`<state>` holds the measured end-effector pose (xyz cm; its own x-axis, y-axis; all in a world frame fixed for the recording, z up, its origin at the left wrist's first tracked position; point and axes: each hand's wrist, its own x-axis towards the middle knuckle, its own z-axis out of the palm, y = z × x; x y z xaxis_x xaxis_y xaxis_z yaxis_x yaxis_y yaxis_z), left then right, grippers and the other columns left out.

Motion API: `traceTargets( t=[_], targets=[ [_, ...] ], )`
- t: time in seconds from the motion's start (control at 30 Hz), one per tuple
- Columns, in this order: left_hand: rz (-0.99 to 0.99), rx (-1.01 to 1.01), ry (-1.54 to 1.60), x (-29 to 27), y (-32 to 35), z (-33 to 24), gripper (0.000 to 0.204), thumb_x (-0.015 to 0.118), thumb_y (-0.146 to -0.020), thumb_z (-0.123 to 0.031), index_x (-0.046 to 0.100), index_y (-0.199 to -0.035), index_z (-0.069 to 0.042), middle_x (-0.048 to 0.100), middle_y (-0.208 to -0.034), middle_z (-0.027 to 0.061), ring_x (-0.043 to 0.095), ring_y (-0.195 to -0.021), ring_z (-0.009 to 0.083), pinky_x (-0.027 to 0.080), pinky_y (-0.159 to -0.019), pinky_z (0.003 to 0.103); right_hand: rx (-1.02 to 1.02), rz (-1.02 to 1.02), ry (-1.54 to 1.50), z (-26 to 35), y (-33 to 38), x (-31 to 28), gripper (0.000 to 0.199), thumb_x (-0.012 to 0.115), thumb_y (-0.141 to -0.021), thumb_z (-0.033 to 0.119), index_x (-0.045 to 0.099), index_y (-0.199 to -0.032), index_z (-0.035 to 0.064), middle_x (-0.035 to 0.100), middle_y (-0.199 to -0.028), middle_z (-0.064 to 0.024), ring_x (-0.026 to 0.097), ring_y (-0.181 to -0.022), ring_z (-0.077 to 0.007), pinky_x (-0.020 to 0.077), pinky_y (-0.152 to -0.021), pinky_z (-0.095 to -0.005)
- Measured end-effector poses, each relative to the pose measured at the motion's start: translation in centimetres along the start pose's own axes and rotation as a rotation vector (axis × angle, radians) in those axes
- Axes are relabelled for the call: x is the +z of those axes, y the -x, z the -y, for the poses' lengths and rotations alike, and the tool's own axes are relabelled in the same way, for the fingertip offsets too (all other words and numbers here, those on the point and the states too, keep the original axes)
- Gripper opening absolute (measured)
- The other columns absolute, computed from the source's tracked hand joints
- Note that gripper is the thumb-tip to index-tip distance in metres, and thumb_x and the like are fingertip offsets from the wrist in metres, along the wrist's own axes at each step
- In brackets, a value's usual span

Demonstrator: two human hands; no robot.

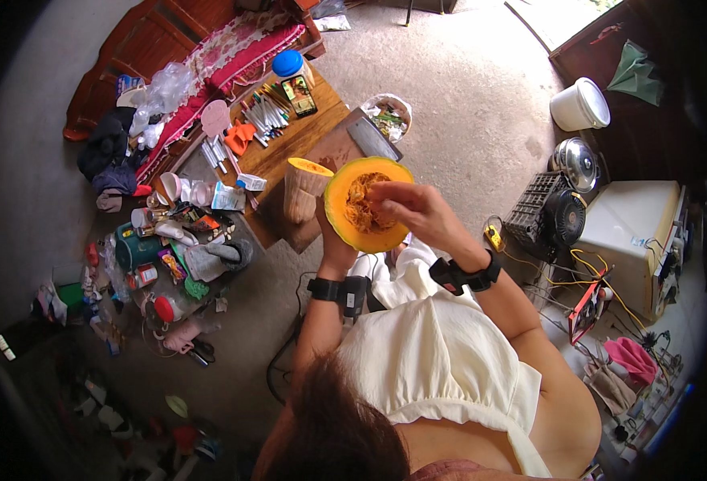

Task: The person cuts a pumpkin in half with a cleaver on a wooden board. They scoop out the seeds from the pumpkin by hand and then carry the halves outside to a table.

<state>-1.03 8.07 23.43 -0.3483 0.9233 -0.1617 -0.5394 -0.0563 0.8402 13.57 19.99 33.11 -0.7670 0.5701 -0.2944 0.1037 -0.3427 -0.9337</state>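
A halved pumpkin (341, 200) with bright orange flesh rests in my left hand (337, 247), its cut face turned up. Stringy pulp and seeds (361, 202) fill its hollow. The fingers of my right hand (421, 212) are bent together into this pulp; their tips are partly hidden. Just left of the pumpkin half, another cut pumpkin piece (299, 196) with tan skin stands on the low wooden table (325, 94). A flat grey blade-like thing (373, 138) lies at the table's right corner.
A white bin (400, 107) holding scraps stands beyond the table. Pens (269, 112), a phone (298, 94) and a blue-lidded jar (287, 64) crowd the tabletop. Clutter with a teal container (134, 245) spreads at left. A black crate (534, 210) and white cabinet (626, 216) stand right.
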Motion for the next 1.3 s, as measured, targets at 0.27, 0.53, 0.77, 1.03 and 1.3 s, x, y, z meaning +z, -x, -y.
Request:
traceTargets(
  t=[0.27,0.53,0.77,1.03,1.3],
  targets=[
    [-0.029,-0.100,0.189,-1.5,-0.4,0.6,0.055,0.037,-0.105,-0.047,0.031,-0.149,-0.014,0.042,-0.145,0.0083,0.044,-0.134,0.0199,0.039,-0.112,0.037,0.024,-0.040,0.064,-0.8,-1.3,3.0,0.034,0.054,-0.100,0.005,0.053,-0.132,-0.0061,0.063,-0.122,-0.0093,0.062,-0.110,-0.0158,0.0496,-0.097,-0.0298],
    [-0.140,-0.220,0.144,-2.1,-0.3,-0.3,0.074,0.017,-0.100,-0.067,0.036,-0.149,-0.015,0.044,-0.147,0.0077,0.042,-0.136,0.0227,0.031,-0.116,0.040,-0.015,-0.138,0.196,-0.6,-2.8,3.8,0.025,0.063,-0.095,0.013,0.062,-0.112,-0.0043,0.068,-0.096,-0.0055,0.064,-0.085,-0.0120,0.0532,-0.079,-0.0278],
    [-0.089,-0.150,0.244,-3.2,-0.5,0.5,0.061,0.026,-0.104,-0.054,0.037,-0.146,-0.011,0.044,-0.145,0.0073,0.045,-0.133,0.0193,0.037,-0.113,0.037,-0.014,-0.213,0.173,-1.8,-3.5,4.3,0.019,0.068,-0.089,0.011,0.066,-0.099,-0.0043,0.069,-0.086,-0.0058,0.065,-0.076,-0.0111,0.0543,-0.071,-0.0265],
    [-0.052,-0.152,0.265,-2.0,-0.8,-0.9,0.059,0.027,-0.105,-0.051,0.035,-0.147,-0.011,0.046,-0.144,0.0079,0.047,-0.132,0.0199,0.038,-0.113,0.038,0.006,-0.215,0.199,-2.2,-3.4,3.7,0.020,0.068,-0.089,0.005,0.066,-0.106,-0.0037,0.069,-0.092,-0.0042,0.065,-0.082,-0.0097,0.0555,-0.078,-0.0269],
    [-0.063,-0.151,0.258,-2.0,-0.9,-1.3,0.058,0.026,-0.106,-0.050,0.038,-0.146,-0.009,0.046,-0.144,0.0097,0.046,-0.133,0.0216,0.037,-0.113,0.038,0.033,-0.168,0.038,-1.8,-3.5,4.4,0.020,0.068,-0.091,0.005,0.064,-0.109,-0.0032,0.067,-0.097,-0.0037,0.064,-0.084,-0.0082,0.0547,-0.078,-0.0249]
  ],
)
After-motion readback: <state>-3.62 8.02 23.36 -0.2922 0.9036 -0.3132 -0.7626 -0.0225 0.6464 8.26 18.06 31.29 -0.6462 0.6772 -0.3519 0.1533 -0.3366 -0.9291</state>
